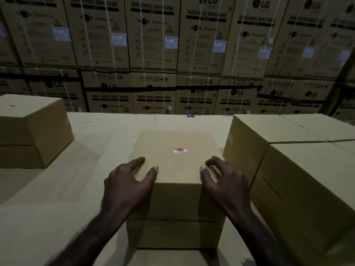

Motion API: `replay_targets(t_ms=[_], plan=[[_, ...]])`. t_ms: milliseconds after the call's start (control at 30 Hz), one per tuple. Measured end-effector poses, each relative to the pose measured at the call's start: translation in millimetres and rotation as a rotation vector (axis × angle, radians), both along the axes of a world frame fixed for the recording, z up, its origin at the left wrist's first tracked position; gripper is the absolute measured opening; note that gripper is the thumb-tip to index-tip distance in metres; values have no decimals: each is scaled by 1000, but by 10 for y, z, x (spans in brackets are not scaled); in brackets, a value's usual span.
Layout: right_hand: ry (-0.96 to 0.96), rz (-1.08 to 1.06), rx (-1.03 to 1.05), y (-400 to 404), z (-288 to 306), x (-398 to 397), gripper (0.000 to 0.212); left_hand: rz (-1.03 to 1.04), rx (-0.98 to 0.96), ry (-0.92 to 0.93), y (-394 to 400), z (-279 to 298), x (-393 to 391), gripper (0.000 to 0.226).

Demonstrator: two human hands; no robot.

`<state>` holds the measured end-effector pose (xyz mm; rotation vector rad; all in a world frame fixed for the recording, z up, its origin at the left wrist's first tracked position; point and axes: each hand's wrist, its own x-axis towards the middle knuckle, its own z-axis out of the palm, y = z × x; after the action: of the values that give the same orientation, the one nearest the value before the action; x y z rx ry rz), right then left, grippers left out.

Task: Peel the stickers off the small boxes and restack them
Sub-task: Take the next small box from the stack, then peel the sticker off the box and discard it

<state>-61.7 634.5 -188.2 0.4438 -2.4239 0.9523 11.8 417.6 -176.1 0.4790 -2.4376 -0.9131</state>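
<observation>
Orange-and-white rectangular sticker (179, 150), long axis crosswise, is shown centred on the brown cardboard box (173, 162), just beyond both hands, left (128, 180) and right (223, 179), fingers spread, gripping its near corners.

A dim appliance warehouse.
Strapped washing-machine cartons (153, 35) printed with LG logos stand stacked wall-high in rows, with plain brown boxes (299, 169) on a cardboard worktop (107, 129) in front.
</observation>
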Motion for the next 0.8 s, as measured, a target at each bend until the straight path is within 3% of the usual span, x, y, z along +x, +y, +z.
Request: replay_targets(t_ms=[267, 500, 633, 800], plan=[[-70, 67, 53, -3, -63, 16, 35, -63, -45, -146, -82, -88, 100, 67], [-230, 48, 370, -157, 336, -255, 30, -237, -335, -356, -213, 144, -297, 70], [-286, 112, 325, -371, 470, -570, 25, -302, -448, -388, -175, 152, -562, 63], [-399, 189, 226, -516, 445, -767, 40, -333, -473, -424, -198, 33, -643, 63]])
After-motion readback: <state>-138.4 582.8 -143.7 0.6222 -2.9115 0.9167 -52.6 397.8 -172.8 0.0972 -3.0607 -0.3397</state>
